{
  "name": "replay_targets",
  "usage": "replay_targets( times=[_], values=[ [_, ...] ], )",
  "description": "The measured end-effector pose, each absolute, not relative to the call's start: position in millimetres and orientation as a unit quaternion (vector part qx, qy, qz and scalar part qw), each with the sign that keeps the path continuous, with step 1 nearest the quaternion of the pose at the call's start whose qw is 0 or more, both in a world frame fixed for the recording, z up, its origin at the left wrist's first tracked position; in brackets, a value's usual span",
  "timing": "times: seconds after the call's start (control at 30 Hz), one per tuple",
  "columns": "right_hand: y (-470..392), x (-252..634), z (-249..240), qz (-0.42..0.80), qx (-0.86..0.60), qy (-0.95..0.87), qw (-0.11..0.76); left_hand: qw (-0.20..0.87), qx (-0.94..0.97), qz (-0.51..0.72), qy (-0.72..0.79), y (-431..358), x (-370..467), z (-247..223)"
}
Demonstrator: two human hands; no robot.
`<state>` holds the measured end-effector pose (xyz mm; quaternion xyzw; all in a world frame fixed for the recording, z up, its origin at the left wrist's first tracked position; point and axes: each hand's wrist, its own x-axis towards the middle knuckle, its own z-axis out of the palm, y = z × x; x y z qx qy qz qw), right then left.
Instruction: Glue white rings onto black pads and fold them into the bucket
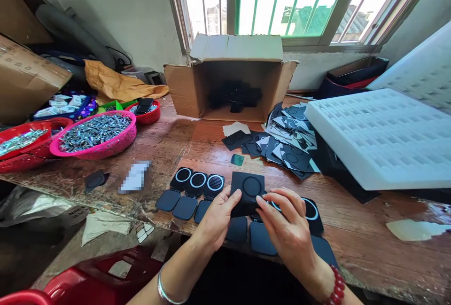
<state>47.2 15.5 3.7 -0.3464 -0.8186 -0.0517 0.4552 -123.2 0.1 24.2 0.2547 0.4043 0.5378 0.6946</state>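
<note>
One wooden table (352,225) is seen, and on its right two white foam panels are seen, the nearer one (352,175) lying low and the other (423,70) tilted up behind it. One open cardboard box (236,49) is set below the window, with dark pieces inside too dim to be counted. To the left, one pink basket (93,154) is filled with metal pieces (95,131) too many to be counted; one small red basket (148,118) is placed just behind it. One loose pile of ringed sheets (291,140) is spread beside the nearer panel. Along the front edge, six flat flaps of hinged black cases (185,207) can be made out, three left of the hands and three right; the full count is hidden. Above this row, one square black sheet (246,185) is held by two hands: its left side is gripped by the left hand (214,220), its lower right corner pinched by the right hand (291,225). One small green square (237,160) is left just beyond.
</note>
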Motion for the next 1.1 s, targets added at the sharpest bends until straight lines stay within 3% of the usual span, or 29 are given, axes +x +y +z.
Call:
replay_targets(
  times=[0.13,0.37,0.57,0.8,0.9,1.1],
  values=[
    [12.4,50.1,-5.2,-0.141,-0.304,-0.839,0.428,0.708,0.186,0.52,0.44,-3.0,-126.8,21.1],
    [12.8,47.7,-2.8,-0.101,-0.336,-0.81,0.47,0.695,0.263,0.539,0.398,-9.1,-124.2,30.2],
    [17.6,51.9,-3.2,-0.171,-0.281,-0.837,0.438,0.725,0.197,0.509,0.421,-5.2,-125.7,25.1],
    [24.1,46.3,6.6,0.012,-0.347,-0.822,0.451,0.681,0.318,0.537,0.383,-7.4,-125.6,31.3],
    [22.4,44.4,5.1,0.026,-0.356,-0.82,0.447,0.663,0.327,0.549,0.391,-7.9,-121.6,30.4],
    [10.6,54.9,3.3,-0.122,-0.297,-0.837,0.443,0.69,0.281,0.533,0.401,-5.9,-118.7,27.6]
  ],
)
